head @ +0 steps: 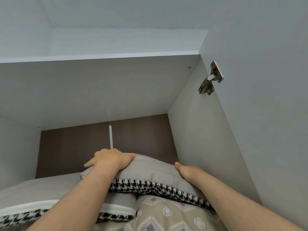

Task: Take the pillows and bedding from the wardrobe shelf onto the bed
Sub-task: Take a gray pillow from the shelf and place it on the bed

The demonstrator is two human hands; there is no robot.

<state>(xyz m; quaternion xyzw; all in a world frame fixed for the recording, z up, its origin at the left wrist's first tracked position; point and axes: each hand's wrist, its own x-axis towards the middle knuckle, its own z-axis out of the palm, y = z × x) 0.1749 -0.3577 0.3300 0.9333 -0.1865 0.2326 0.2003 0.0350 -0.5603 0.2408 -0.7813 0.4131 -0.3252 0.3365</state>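
Observation:
I look up into a high wardrobe shelf. A grey pillow (150, 170) with a black-and-white houndstooth edge lies on top of the stack. My left hand (110, 160) presses on its far left top, fingers curled over the fabric. My right hand (186, 171) grips its right side, with the fingers hidden behind the pillow. A second grey pillow (38, 192) with the same houndstooth trim lies to the left. Under both sits a folded beige quilt (168, 214) with a pale geometric print.
The white wardrobe side panel (200, 139) stands close on the right, with a metal hinge (210, 78) and the opened door (266, 97) beyond it. A brown back panel (75, 147) closes the shelf, and the white top board (100, 89) hangs overhead.

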